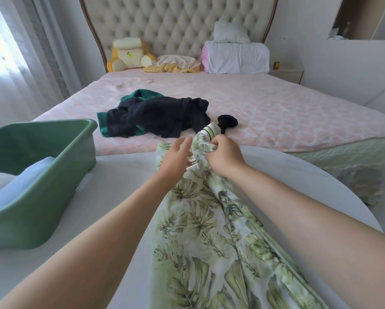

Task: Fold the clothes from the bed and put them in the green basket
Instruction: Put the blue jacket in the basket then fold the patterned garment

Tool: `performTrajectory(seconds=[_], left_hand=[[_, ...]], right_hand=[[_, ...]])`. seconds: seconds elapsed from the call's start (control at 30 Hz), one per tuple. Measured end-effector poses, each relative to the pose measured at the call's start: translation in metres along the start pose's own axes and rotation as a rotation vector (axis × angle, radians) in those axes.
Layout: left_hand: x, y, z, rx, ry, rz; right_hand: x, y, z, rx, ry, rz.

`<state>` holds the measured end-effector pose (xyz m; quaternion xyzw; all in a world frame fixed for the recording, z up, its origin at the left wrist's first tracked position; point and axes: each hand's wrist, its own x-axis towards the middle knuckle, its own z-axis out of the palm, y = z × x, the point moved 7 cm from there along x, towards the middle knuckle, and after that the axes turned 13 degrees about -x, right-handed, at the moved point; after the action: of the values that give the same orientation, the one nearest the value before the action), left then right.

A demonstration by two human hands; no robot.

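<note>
A white garment with a green leaf print (211,233) lies lengthwise on a white round table (124,197), reaching toward me. My right hand (224,153) grips its bunched far end, fingers curled round the cloth. My left hand (176,156) rests against the same end with fingers fairly straight. The green basket (60,172) stands at the left on the table, with a folded light blue cloth (20,186) inside. On the pink bed (276,112) lie a heap of black clothes (160,117), a dark green garment (142,94) under it, and a small black piece (227,121).
Pillows (236,55) and a yellow cushion (129,55) sit at the tufted headboard. A curtained window is at the left and a nightstand (286,73) at the right of the bed. The table edge curves away on the right.
</note>
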<state>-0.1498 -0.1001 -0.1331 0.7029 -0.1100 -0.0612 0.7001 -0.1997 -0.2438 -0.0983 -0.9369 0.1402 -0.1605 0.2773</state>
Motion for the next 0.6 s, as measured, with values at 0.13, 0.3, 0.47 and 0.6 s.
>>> performTrajectory(seconds=[0.13,0.3,0.47,0.6], left_hand=[[0.007,-0.002,-0.030,-0.066,0.109,-0.199],[0.025,-0.027,-0.059,0.199,0.192,-0.273],[0.040,-0.032,-0.069,0.677,0.172,-0.190],[0.038,-0.007,-0.070,0.926,0.326,0.235]], right_hand=[[-0.018,-0.040,0.046,0.412,-0.448,-0.073],[-0.005,-0.024,0.045,0.352,-0.358,-0.046],[0.014,-0.013,0.048,-0.286,-0.200,-0.372],[0.014,-0.018,0.075,-0.420,-0.311,-0.458]])
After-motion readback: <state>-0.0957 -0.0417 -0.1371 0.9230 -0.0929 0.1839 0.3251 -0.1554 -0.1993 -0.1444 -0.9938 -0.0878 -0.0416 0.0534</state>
